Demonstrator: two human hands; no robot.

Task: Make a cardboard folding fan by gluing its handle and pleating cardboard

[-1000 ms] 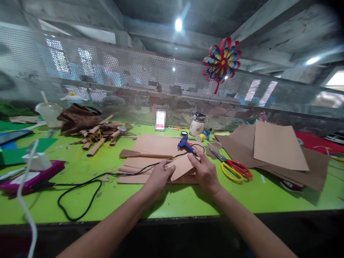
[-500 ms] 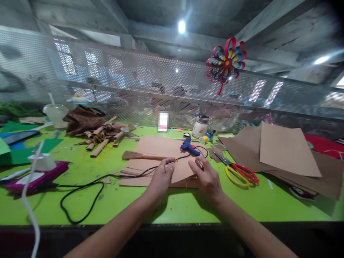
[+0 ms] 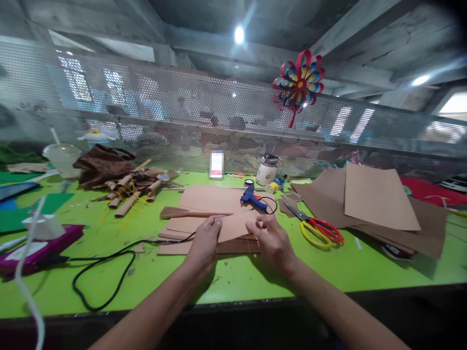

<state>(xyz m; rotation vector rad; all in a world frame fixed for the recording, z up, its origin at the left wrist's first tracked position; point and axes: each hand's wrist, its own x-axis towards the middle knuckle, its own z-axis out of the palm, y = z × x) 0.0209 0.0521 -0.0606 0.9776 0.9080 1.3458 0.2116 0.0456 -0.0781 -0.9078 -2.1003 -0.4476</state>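
A small sheet of brown kraft paper (image 3: 234,227) is held slightly raised over a stack of similar paper (image 3: 171,249) on the green table. My left hand (image 3: 205,243) pinches its left edge, thumb on top. At the right edge my right hand (image 3: 274,243) has its thumb and curled fingers on the sheet; the grip is partly hidden. A thin yellow thread (image 3: 248,244) hangs below the sheet near my right fingers. Just beyond lie a blue glue gun (image 3: 252,198) and a bundle of narrow folded paper strips (image 3: 182,212).
Red-and-yellow-handled scissors (image 3: 317,232) and large brown paper sheets (image 3: 379,199) lie right. Left are paper rolls with yellow thread (image 3: 127,204), a purple power strip (image 3: 69,239) and a looped black cable (image 3: 78,287). A bottle (image 3: 267,171) and yellow thread spool (image 3: 271,188) stand behind.
The view has turned slightly right, so everything sits further left. My left hand has slid along the sheet's left edge. The sheet remains between both hands.
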